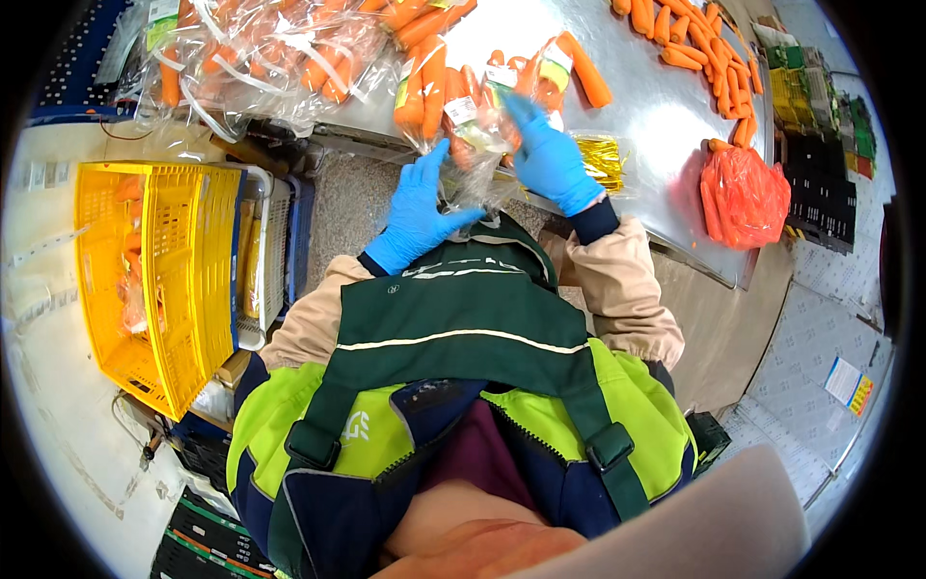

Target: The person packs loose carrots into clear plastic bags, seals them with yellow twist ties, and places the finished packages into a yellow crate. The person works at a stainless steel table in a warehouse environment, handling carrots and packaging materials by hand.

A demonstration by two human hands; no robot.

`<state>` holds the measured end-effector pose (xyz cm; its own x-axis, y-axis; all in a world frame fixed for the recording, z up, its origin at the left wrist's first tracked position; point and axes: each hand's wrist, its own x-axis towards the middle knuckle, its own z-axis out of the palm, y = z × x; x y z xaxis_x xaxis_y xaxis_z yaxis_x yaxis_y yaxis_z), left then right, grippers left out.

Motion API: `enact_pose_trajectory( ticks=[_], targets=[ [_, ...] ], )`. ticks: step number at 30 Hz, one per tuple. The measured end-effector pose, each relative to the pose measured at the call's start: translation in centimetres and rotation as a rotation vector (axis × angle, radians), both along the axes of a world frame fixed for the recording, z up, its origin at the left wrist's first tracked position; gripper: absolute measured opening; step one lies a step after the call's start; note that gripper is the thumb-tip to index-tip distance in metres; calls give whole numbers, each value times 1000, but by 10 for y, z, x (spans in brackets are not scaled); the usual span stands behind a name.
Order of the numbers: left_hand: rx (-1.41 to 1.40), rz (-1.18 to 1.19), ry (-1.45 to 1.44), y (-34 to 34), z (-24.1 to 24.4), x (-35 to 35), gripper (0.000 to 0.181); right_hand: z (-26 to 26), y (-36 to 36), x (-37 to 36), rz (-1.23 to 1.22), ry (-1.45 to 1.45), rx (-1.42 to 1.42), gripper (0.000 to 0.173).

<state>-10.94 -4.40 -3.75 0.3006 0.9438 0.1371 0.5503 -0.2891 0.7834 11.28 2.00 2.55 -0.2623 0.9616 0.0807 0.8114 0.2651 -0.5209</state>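
Observation:
My left hand [422, 215], in a blue glove, is at the near edge of the metal table. Its thumb and fingers are spread beside the loose end of a clear plastic bag [477, 148] of carrots. My right hand [553, 163], also gloved, reaches over the right side of this bag; its fingers are blurred, so their grip is unclear. White labels are on the bagged carrots. Just left lies another bag of carrots [411, 98], and beyond my right hand one more [553, 69]. A packet of gold twist ties [599, 161] lies right of my right hand.
Bagged carrots [289, 54] with white strips are heaped at the left of the metal table [651, 184]. Loose carrots [712, 54] and a red plastic bag [745, 199] lie at its right. Yellow crates [192, 282] stand to my left, black crates [817, 195] beyond the table's right side.

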Motion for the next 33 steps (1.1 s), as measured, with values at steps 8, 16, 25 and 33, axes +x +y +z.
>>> enact_pose_trajectory(
  ticks=[8,16,25,33],
  targets=[
    [-171,121,149,-11,2,40,140,-14,-22,27,138,259,40,52],
    [-218,304,-29,-12,-3,70,144,-58,9,19,-147,676,78,27],
    [-178,297,346,-4,-49,106,106,-34,4,61,177,635,-281,38],
    [-365,357,-509,16,21,78,66,-42,47,63,259,740,-300,26]
  ],
)
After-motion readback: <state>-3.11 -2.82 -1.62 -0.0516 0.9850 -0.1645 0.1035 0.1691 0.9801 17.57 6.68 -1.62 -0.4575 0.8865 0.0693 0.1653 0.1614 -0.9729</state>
